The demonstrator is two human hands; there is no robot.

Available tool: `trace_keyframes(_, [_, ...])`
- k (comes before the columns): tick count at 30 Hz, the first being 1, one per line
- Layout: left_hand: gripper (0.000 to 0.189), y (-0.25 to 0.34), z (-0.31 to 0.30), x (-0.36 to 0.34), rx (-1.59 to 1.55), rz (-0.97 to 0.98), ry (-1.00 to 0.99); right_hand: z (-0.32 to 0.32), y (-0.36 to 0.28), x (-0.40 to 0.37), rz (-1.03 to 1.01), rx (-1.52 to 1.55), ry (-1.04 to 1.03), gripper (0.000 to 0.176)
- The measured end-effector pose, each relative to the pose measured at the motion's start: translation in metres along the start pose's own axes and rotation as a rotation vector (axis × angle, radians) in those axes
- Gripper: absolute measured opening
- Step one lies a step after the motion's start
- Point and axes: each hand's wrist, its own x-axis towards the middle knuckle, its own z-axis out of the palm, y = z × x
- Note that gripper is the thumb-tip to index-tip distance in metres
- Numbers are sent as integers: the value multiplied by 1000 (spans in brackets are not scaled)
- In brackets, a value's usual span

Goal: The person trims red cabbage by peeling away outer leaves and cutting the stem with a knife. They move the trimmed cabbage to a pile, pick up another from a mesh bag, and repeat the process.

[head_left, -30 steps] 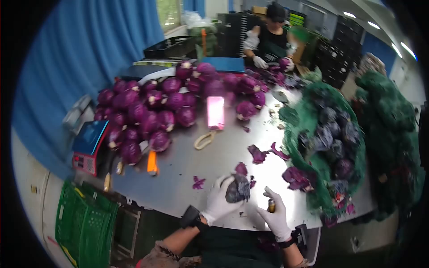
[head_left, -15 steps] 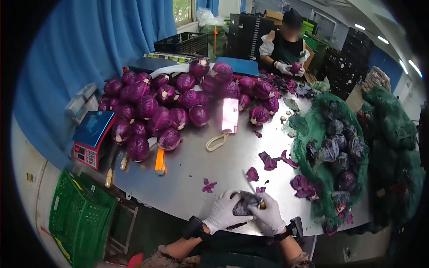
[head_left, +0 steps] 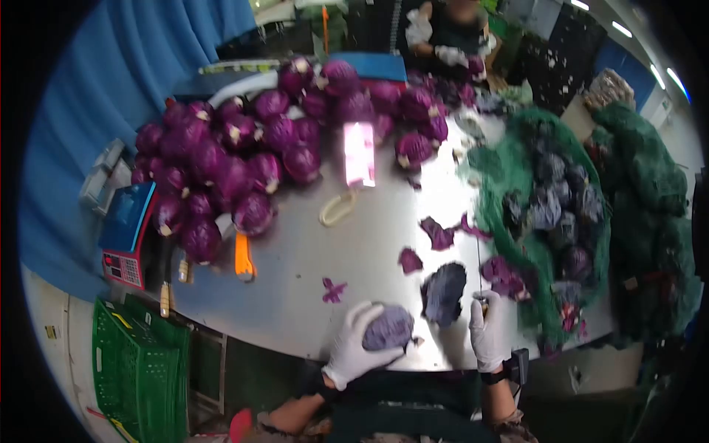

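Note:
My gloved left hand [head_left: 353, 347] is wrapped round a dusty purple red cabbage [head_left: 389, 328] above the front edge of the table. My gloved right hand [head_left: 489, 336] grips a knife [head_left: 484, 301] by its handle, its thin blade pointing away from me. Between the two hands, slightly farther off, is a large dark outer leaf [head_left: 444, 294], blurred. Purple leaf scraps [head_left: 437, 233] lie beyond it, and another leaf piece [head_left: 504, 277] is just past my right hand, by the green net sack [head_left: 496, 214].
Many trimmed red cabbages [head_left: 221, 166] are heaped at the back left. Nearby are a scale [head_left: 127, 221], an orange-handled tool [head_left: 243, 257] and a phone [head_left: 360, 155]. Unpeeled cabbages fill the net sack. Green crates [head_left: 140, 362] stand lower left. A co-worker [head_left: 454, 44] holds a cabbage.
My hands have moved apart, the right going rightward with the knife. A dark outer leaf is now off the cabbage and between them. The whole view has shifted.

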Motion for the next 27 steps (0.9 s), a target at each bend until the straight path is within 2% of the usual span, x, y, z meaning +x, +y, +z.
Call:
trace_keyframes(1, [82,-7,6,0,-5,30,50,-5,-20,-13,115,221,-154,22])
trace_keyframes(5, [82,-7,14,3,-64,-13,118,0,-28,-52,164,112,-550,23])
trace_keyframes(6, [82,-7,14,3,-35,-2,119,5,-28,-56,36,79,-532,24])
trace_keyframes(9, [85,-16,17,-1,-79,-29,126,16,-15,-65,-20,-20,-541,26])
trace_keyframes(13, [86,-23,16,-3,-85,8,114,15,-28,-64,68,18,-556,27])
trace_keyframes(15, [86,-23,17,-5,-87,-13,124,17,-24,-65,-31,-68,-521,28])
trace_keyframes(20, [88,-33,19,-8,-146,8,108,18,-21,-67,29,-85,-564,32])
trace_keyframes(22, [88,-33,19,-9,-149,13,100,20,-22,-67,-23,-77,-567,34])
trace_keyframes(27, [89,-34,20,-10,-173,27,135,17,-31,-57,8,-111,-633,32])
